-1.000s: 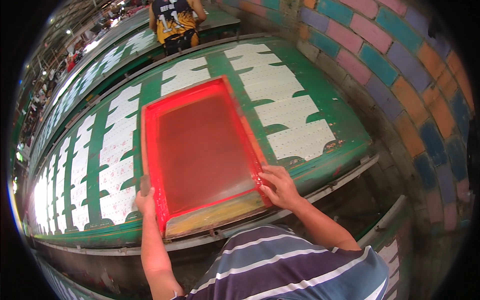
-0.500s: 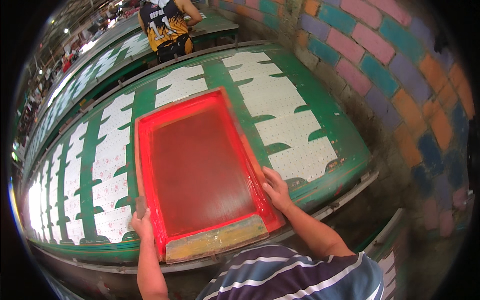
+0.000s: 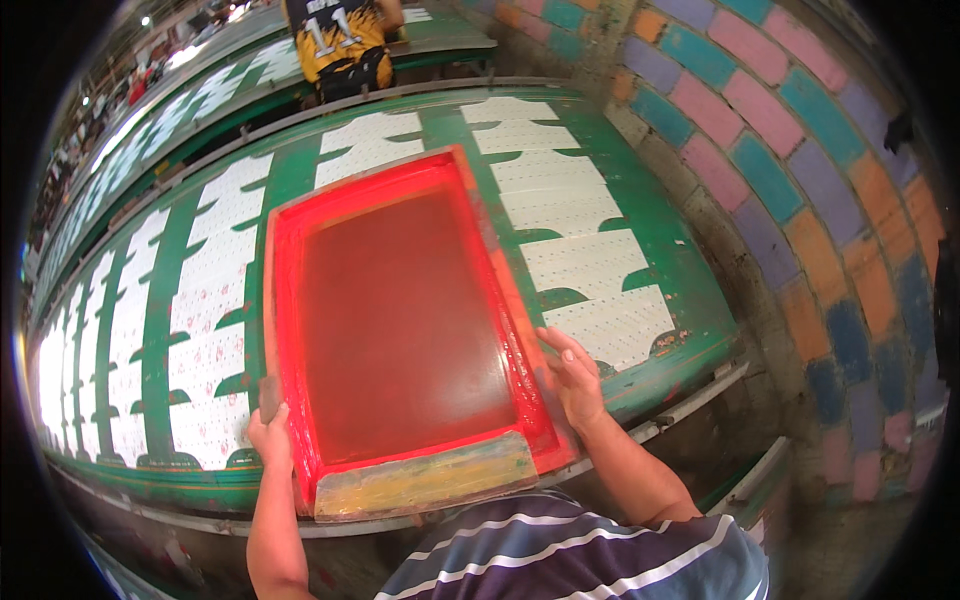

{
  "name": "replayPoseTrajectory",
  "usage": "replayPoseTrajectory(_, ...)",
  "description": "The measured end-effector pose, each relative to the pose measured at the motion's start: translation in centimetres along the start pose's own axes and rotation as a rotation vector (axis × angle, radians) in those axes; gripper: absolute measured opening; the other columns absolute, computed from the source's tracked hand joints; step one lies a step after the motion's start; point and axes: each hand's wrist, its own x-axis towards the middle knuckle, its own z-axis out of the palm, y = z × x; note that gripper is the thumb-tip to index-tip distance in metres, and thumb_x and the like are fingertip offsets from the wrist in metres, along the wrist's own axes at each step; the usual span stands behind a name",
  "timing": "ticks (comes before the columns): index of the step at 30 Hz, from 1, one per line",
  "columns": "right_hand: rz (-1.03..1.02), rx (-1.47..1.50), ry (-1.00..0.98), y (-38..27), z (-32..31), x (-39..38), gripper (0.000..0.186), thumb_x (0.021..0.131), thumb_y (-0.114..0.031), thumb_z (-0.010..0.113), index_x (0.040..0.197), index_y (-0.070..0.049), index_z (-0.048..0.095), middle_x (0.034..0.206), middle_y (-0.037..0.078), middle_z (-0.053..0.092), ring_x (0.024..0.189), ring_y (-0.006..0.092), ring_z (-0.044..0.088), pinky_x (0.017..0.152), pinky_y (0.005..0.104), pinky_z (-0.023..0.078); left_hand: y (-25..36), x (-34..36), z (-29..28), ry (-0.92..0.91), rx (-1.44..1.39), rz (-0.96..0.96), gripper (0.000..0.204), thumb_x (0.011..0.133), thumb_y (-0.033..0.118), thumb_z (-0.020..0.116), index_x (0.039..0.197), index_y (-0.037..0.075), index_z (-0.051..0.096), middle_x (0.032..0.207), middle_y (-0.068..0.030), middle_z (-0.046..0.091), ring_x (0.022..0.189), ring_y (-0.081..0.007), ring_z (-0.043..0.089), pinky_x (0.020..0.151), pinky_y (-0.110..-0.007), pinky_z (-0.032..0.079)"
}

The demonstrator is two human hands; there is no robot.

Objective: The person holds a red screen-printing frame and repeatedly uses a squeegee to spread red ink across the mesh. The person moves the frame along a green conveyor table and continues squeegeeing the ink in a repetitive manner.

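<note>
A large screen frame [image 3: 405, 320], red-rimmed with a dark red mesh and a yellowish strip along its near end, lies over the green table [image 3: 697, 300] among rows of white cut fabric pieces [image 3: 595, 320]. My left hand [image 3: 270, 432] grips the frame's left edge at a small brownish block [image 3: 270, 398]. At the right edge my right hand [image 3: 575, 380] has its fingers apart and loosely extended, beside or lightly touching the outside of the frame.
A person in a yellow-and-black sleeveless top [image 3: 340, 50] stands across the table, by another long green table [image 3: 445, 40] with white pieces. A painted block wall [image 3: 760, 175] runs along the right. A metal rail [image 3: 690, 400] edges the near side.
The frame and my hands now appear somewhat lower and further left. My right hand has shifted from atop the red rim to the frame's outer edge, and its fingers have loosened.
</note>
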Motion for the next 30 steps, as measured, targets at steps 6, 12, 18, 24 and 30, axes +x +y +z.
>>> replayPoseTrajectory(6,-0.011,0.023,0.004,-2.7,-2.7,1.9,0.063,0.108,-0.029,0.064,0.162,0.002,0.052,0.162,0.015,0.06,0.135,0.0255,0.066,0.114,0.0387,0.051,3.3,-1.4,1.0,-0.033,-0.106,-0.047,0.024,0.093,0.007,0.085,0.114,-0.001,0.078,0.103,-0.0041,0.077,0.09,-0.0144,0.07,0.084,-0.033,0.055)
replayPoseTrajectory(12,0.046,-0.189,-0.062,-8.9,-11.2,5.6,0.059,0.105,-0.027,0.067,0.158,-0.002,0.059,0.154,0.009,0.066,0.133,0.0178,0.066,0.106,0.0368,0.055,6.8,-5.6,9.9,0.007,-0.163,0.04,0.032,0.087,0.003,0.089,0.116,-0.002,0.077,0.104,-0.0046,0.078,0.09,-0.0155,0.072,0.085,-0.035,0.056)
replayPoseTrajectory(18,0.078,-0.289,-0.024,-13.1,-22.4,7.7,0.059,0.101,-0.033,0.069,0.156,-0.01,0.063,0.143,-0.002,0.069,0.121,0.0098,0.064,0.092,0.0283,0.048,10.4,-14.3,21.5,-0.007,-0.265,0.074,0.033,0.087,0.003,0.089,0.117,-0.003,0.077,0.106,-0.0084,0.08,0.094,-0.0189,0.074,0.088,-0.036,0.058)
replayPoseTrajectory(24,0.028,-0.241,-0.004,-15.1,-33.5,8.1,0.064,0.102,-0.031,0.069,0.158,-0.001,0.059,0.147,0.007,0.068,0.135,0.0202,0.062,0.112,0.0354,0.048,13.2,-21.6,30.2,-0.012,-0.166,0.058,0.032,0.088,0.005,0.09,0.116,-0.004,0.077,0.106,-0.0118,0.082,0.093,-0.0202,0.075,0.088,-0.037,0.059)
replayPoseTrajectory(30,-0.04,-0.145,-0.004,-16.4,-39.5,8.9,0.07,0.103,-0.034,0.069,0.162,0.002,0.054,0.158,0.016,0.06,0.141,0.0262,0.059,0.119,0.0393,0.044,14.8,-25.4,34.8,0.016,-0.114,0.049,0.032,0.086,0.008,0.093,0.112,-0.003,0.079,0.102,-0.0119,0.082,0.091,-0.0206,0.076,0.086,-0.038,0.059)
